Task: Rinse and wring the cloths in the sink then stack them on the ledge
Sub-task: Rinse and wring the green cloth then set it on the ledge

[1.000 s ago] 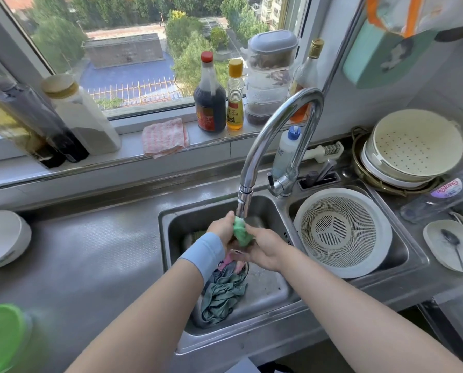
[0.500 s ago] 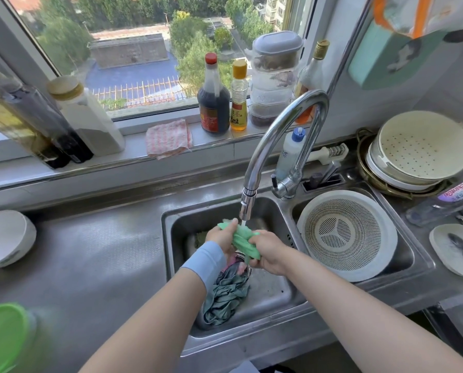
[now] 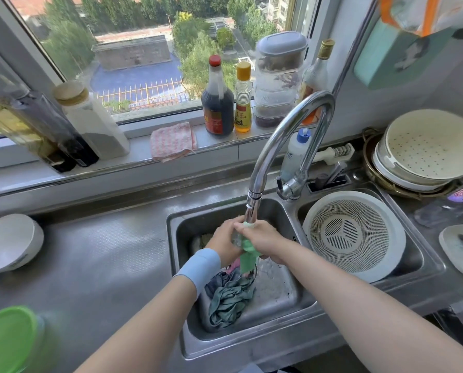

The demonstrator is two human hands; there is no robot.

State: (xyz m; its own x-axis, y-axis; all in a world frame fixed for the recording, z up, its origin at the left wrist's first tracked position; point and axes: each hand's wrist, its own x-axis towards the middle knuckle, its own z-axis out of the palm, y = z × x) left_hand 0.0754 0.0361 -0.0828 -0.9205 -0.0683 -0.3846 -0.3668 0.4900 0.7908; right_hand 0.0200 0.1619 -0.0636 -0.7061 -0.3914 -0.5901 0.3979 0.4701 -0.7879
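Observation:
Under the faucet spout [image 3: 251, 208] my left hand [image 3: 225, 242] and my right hand [image 3: 262, 239] both grip a light green cloth [image 3: 247, 254]; its lower end hangs down between them over the sink [image 3: 179, 238]. Water runs onto it. Below the hands a heap of teal, dark and pink cloths [image 3: 229, 297] lies on the sink floor. A folded pink checked cloth [image 3: 172, 141] lies on the window ledge [image 3: 117, 162].
Bottles [image 3: 216, 103] and jars stand along the ledge. A white colander [image 3: 354, 235] fills the right basin, with stacked strainers [image 3: 424, 149] behind it. A white bowl [image 3: 8, 242] and a green lid [image 3: 7, 340] sit on the left counter.
The green cloth was bunched sideways between my hands; now it hangs downward between them. My hands have closed together right under the spout.

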